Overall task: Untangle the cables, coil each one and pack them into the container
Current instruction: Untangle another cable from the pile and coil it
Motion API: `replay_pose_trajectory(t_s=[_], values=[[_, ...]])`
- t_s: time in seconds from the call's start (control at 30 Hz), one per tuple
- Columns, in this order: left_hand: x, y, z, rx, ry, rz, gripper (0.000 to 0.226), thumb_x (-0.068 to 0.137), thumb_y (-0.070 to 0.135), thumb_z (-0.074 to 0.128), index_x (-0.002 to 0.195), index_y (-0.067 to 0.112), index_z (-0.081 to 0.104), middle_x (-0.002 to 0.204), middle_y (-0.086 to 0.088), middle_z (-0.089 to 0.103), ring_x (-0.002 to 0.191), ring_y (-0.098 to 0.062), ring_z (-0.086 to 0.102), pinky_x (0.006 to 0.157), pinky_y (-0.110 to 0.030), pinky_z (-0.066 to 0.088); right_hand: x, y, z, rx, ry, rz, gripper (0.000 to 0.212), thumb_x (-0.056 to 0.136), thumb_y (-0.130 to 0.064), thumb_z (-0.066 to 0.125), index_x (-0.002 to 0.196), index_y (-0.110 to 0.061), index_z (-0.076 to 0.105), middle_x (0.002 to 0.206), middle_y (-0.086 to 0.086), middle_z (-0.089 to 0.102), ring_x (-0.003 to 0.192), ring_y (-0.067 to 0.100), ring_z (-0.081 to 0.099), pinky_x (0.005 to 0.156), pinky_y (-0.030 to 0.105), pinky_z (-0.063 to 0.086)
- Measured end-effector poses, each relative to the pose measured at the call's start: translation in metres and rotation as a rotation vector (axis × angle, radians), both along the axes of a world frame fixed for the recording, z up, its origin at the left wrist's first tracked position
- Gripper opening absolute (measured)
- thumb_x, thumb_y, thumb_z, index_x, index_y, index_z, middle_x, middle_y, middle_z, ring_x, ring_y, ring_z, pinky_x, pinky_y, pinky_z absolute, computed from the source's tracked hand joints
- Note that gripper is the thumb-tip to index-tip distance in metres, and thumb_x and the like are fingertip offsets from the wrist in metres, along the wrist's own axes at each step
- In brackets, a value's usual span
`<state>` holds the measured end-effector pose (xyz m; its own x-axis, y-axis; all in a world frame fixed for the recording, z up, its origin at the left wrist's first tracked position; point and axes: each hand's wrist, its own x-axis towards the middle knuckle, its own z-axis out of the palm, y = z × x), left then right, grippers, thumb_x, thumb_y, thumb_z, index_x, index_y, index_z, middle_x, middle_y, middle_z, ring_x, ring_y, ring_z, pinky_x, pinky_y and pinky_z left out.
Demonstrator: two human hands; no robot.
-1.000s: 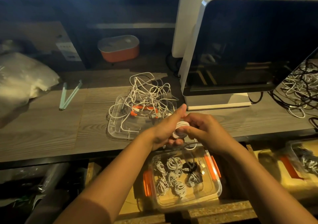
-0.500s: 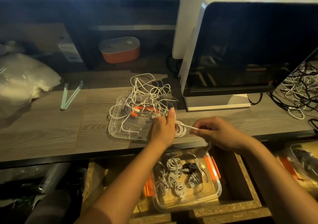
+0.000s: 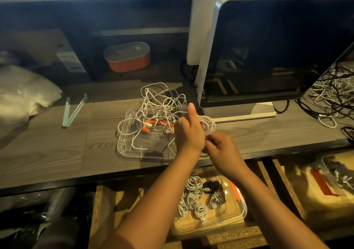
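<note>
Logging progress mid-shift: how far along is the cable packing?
Done: several coiled cables lie in the container below the desk. In hand: the left hand holds a white cable wound in loops, while the right hand pinches it just below. Left: the tangle of white cables on the clear tray needs separating, coiling and packing.

A large dark-screened monitor (image 3: 277, 47) stands at the right of the wood-grain desk (image 3: 47, 143). In the dark recess behind sits an oval orange box (image 3: 127, 62) with a grey lid; left of it is a white unit (image 3: 70, 61), perhaps a power strip. A pale crumpled bag (image 3: 23, 95) lies far left, with two mint-green sticks (image 3: 73, 110) forming a V beside it.
</note>
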<state>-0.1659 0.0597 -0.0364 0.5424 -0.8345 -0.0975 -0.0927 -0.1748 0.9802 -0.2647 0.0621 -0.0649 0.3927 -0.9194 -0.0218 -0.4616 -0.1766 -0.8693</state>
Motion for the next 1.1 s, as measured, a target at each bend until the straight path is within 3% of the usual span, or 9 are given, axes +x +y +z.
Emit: replay_pose_trajectory(t_s=[0.2,0.3,0.43,0.6,0.77,0.87,0.93,1.0,1.1], values=[[-0.001,-0.008,-0.005,0.074,0.052,0.171,0.052,0.1,0.04,0.026,0.057,0.017,0.042,0.057,0.003,0.047,0.053,-0.005,0.045,0.044,-0.011,0.035,0.015,0.014,-0.009,0.061,0.032,0.051,0.028,0.096,-0.011,0.048,0.116,-0.029,0.055,0.092,-0.013,0.064,0.079,-0.004,0.059,0.065,0.011,0.046],[0.003,-0.011,-0.007,0.098,0.108,0.135,0.052,0.1,0.043,0.027,0.059,0.016,0.043,0.058,0.001,0.048,0.056,-0.01,0.051,0.051,-0.019,0.041,0.015,0.015,-0.005,0.085,0.165,0.153,0.03,0.096,-0.015,0.046,0.121,-0.03,0.05,0.103,-0.007,0.065,0.089,0.004,0.061,0.076,0.024,0.052],[0.009,-0.011,-0.023,-0.015,-0.198,0.034,0.054,0.101,0.034,0.029,0.051,0.018,0.041,0.047,0.004,0.042,0.041,-0.004,0.04,0.041,-0.013,0.032,0.013,0.015,0.003,0.029,0.39,0.327,0.017,0.091,-0.015,0.048,0.106,-0.018,0.056,0.098,0.003,0.065,0.085,0.019,0.061,0.077,0.041,0.052],[0.025,-0.009,-0.049,0.132,-0.514,-0.214,0.049,0.101,0.035,0.03,0.062,0.013,0.048,0.054,0.005,0.04,0.053,-0.014,0.041,0.049,-0.028,0.025,-0.001,0.009,0.028,-0.007,0.475,0.515,0.008,0.094,-0.024,0.053,0.095,-0.02,0.06,0.08,-0.014,0.054,0.074,0.001,0.053,0.067,0.016,0.043],[0.015,0.013,-0.038,0.268,-0.19,-0.429,0.046,0.101,0.039,0.023,0.064,0.023,0.044,0.062,0.004,0.042,0.057,-0.006,0.042,0.058,-0.024,0.035,-0.013,-0.015,0.044,-0.055,0.354,0.293,0.011,0.095,-0.022,0.05,0.094,-0.025,0.061,0.085,-0.01,0.059,0.077,0.004,0.057,0.067,0.017,0.045],[0.0,0.03,-0.021,0.272,0.023,-0.463,0.042,0.102,0.037,0.018,0.109,0.022,0.057,0.097,0.007,0.047,0.089,0.001,0.041,0.073,-0.012,0.03,-0.019,-0.026,0.045,0.019,0.197,0.213,0.011,0.093,-0.022,0.054,0.086,-0.028,0.061,0.083,-0.008,0.062,0.072,0.005,0.058,0.064,0.022,0.05],[-0.005,0.034,-0.016,0.232,0.107,-0.411,0.051,0.101,0.042,0.016,0.134,0.017,0.046,0.115,0.003,0.049,0.103,-0.001,0.04,0.077,-0.007,0.03,-0.022,-0.028,0.04,0.128,0.055,0.182,0.012,0.092,-0.022,0.055,0.086,-0.02,0.065,0.07,-0.009,0.06,0.055,0.011,0.051,0.049,0.023,0.044],[-0.005,0.037,-0.013,0.212,0.145,-0.378,0.049,0.099,0.046,0.017,0.121,0.022,0.053,0.105,0.004,0.057,0.089,0.004,0.05,0.069,-0.004,0.034,-0.023,-0.027,0.033,0.224,-0.083,0.142,0.017,0.089,-0.025,0.057,0.086,-0.01,0.065,0.055,-0.006,0.05,0.045,0.015,0.037,0.04,0.023,0.031],[-0.001,0.037,-0.01,0.174,0.157,-0.313,0.04,0.1,0.042,0.022,0.07,0.028,0.044,0.061,0.013,0.05,0.048,0.013,0.047,0.048,0.001,0.032,-0.022,-0.023,0.021,0.295,-0.242,0.067,0.025,0.08,-0.035,0.059,0.083,-0.011,0.067,0.054,0.004,0.045,0.045,0.015,0.032,0.04,0.023,0.026]])
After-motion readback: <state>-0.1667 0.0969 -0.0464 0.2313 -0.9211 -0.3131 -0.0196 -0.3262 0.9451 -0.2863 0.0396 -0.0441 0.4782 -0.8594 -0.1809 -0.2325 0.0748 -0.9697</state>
